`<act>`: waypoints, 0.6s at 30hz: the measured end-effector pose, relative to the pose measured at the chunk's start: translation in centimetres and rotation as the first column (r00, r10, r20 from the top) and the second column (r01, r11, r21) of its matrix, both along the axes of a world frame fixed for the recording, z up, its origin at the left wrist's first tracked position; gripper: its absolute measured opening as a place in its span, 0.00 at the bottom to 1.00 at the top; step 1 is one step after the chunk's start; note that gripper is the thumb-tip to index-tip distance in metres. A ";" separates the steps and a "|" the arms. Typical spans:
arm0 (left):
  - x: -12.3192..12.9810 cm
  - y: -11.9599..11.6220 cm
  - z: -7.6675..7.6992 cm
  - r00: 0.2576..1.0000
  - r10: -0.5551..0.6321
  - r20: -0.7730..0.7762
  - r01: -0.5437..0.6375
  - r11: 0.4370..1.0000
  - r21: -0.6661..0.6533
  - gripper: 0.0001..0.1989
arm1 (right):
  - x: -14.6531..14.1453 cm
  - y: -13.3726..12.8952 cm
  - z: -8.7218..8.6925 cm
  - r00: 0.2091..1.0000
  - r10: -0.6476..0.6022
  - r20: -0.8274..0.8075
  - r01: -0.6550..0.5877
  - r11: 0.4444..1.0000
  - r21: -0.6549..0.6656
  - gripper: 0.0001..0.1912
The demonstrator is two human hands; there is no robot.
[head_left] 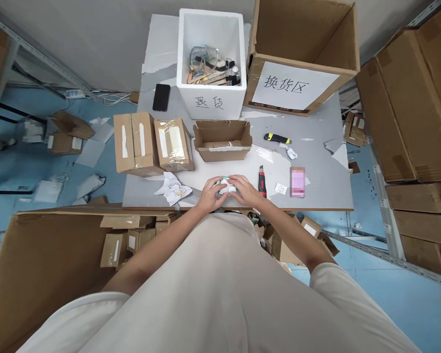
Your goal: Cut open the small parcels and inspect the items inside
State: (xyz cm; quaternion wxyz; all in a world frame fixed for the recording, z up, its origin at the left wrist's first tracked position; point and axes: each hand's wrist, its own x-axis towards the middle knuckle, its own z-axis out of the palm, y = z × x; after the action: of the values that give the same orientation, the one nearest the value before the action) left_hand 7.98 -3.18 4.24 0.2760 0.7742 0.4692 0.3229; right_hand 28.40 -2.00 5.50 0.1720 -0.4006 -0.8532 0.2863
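Close to the table's front edge, my left hand [208, 194] and my right hand [245, 190] are both closed around a small white and green item [226, 186]. Fingers cover much of it, so its exact kind does not show. Just beyond my hands stands an open brown cardboard box [223, 153] with ragged top edges. To the right of my right hand lies a red and black utility knife [262, 182]. Crumpled white paper [175, 189] lies to the left of my left hand.
Two taped cartons [136, 142] stand left, with a black phone [162, 97] behind. A white foam box [211, 100] holding goggles and a large open carton [297, 88] stand at the back. A yellow and black utility knife [277, 138] and a pink blurred item [297, 182] lie right.
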 end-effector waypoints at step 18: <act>-2.0 2.3 0.6 0.943 -0.045 0.330 0.125 0.967 -0.224 0.29 | -4.8 1.0 3.5 0.825 -0.033 0.564 0.039 0.999 0.001 0.36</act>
State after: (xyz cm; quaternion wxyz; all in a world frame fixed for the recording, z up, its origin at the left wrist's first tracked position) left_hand 5.95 -0.83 4.87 0.4547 0.6914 0.4196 0.3731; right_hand 23.65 -0.98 8.97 -0.0842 -0.4843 -0.8567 0.1564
